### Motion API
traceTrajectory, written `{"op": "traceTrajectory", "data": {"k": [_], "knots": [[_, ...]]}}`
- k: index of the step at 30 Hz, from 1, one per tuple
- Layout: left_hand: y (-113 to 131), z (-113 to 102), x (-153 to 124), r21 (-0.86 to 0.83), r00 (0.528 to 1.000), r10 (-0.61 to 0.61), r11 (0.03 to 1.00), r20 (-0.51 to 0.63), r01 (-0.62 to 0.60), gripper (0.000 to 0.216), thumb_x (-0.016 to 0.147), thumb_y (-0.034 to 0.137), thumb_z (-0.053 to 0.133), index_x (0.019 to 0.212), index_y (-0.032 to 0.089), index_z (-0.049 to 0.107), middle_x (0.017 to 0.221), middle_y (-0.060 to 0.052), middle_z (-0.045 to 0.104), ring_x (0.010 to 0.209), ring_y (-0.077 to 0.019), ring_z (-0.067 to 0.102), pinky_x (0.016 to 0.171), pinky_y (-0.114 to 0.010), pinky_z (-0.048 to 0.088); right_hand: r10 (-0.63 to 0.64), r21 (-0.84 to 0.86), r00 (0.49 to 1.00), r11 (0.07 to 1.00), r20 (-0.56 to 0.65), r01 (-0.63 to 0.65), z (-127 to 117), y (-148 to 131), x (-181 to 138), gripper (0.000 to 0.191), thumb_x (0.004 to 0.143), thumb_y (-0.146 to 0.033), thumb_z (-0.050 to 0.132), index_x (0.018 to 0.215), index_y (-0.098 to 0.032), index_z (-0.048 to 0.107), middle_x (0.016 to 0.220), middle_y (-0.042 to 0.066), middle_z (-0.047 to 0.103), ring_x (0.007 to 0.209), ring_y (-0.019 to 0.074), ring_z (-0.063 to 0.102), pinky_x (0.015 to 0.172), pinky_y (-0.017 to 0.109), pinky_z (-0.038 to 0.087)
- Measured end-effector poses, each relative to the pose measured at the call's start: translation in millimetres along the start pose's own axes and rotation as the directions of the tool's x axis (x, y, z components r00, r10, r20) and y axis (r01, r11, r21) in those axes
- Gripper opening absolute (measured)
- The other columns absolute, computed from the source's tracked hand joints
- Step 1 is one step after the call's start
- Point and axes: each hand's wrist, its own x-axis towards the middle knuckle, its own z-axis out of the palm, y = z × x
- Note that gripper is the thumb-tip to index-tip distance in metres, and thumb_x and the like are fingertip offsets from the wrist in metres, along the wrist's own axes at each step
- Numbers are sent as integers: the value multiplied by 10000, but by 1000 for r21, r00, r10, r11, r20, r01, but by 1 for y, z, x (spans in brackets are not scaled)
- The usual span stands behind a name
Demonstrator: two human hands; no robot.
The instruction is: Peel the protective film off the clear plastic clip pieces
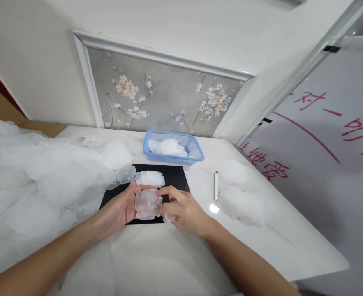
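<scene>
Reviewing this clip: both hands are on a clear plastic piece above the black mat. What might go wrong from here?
1. The translucent squarish plastic piece is held only at its edges by the left hand and right hand, so it might slip onto the black rectangular mat.
2. The large heap of translucent white plastic pieces reaches the mat's left edge and may slide in.
3. The slim white tool lies near the right forearm and might get knocked.

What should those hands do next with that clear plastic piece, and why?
Probably carry the clear piece forward and drop it in the blue basket. The left hand and right hand both grip it over the black mat, and the basket just behind holds similar-looking clear pieces, so that seems its likely place.
</scene>
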Motion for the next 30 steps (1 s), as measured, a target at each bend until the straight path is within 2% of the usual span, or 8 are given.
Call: {"op": "traceTrajectory", "data": {"k": [12,15,17,18,20,22,26,30], "knots": [[2,-3,-2,31,996,44,998,73,-47,665,895,679,268,1225,185,566,1187,-131,643,1071,-257,615,956,-390,441,-38,-128,999,991,26,41,-3,-4,0,319,756,26,421,840,-211,617,1139,63,573,797,118,565,664,248,442],[0,-4,0,93,998,59,994,26,-61,678,880,704,271,1212,202,584,1154,-112,651,1041,-249,617,929,-377,454,-1,-14,998,1000,60,2,-5,-6,0,236,808,-24,445,844,-207,591,1165,75,605,853,138,603,690,265,446],[1,-5,3,262,985,155,956,-76,-130,619,867,692,359,1123,200,635,1074,-97,672,1000,-250,619,899,-367,460,139,172,986,973,91,-153,-9,-8,1,109,871,-125,481,861,-208,552,1108,70,652,852,145,624,691,264,454],[2,-6,4,396,962,235,904,-142,-163,557,858,664,428,1054,197,660,1020,-88,679,970,-248,618,887,-360,457,253,266,961,924,113,-275,-12,-9,2,47,895,-191,497,871,-211,531,1041,60,675,810,143,627,669,257,455],[8,-8,8,672,880,416,721,-228,-167,403,845,565,543,939,199,685,937,-69,676,915,-238,607,859,-343,445,484,393,862,771,149,-501,-18,-7,5,91,910,-298,514,881,-212,503,877,30,679,683,131,594,592,238,433],[15,-9,14,846,821,530,520,-210,-119,300,842,476,578,914,209,693,925,-57,654,874,-228,588,820,-330,433,604,462,782,656,153,-597,-22,-1,7,156,906,-361,518,880,-208,504,786,11,632,637,125,542,570,232,410],[22,-10,37,955,834,544,285,-94,-78,298,855,435,541,995,211,678,997,-62,608,801,-216,564,777,-341,418,703,586,698,511,136,-629,-24,18,8,329,889,-514,501,802,-196,513,721,2,542,615,116,467,576,236,382],[21,-11,66,963,840,527,268,-129,-21,293,770,378,648,1010,211,649,1083,-90,610,912,-283,560,868,-399,379,793,660,574,322,204,-679,-22,27,7,442,727,-539,691,675,-195,418,620,-28,475,537,93,402,502,215,305]]}}
